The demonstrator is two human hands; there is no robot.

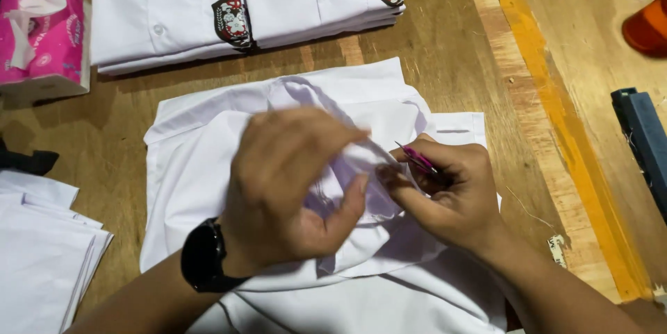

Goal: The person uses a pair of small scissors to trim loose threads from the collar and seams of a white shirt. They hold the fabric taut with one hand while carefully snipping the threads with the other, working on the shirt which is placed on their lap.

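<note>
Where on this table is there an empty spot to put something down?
Bare wooden table shows between the folded white badge shirts and the loose white shirt, also right of it toward the yellow stripe. The middle is crowded: left hand and right hand, with pink snips, work there.

Left hand [292, 188] arches palm-down at centre, fingers curled, thumb pinching in from below, a black watch on its wrist. Right hand [448, 191] sits just beside it, fingers folded tight, grip closed, forearm angling in from lower right.
</note>
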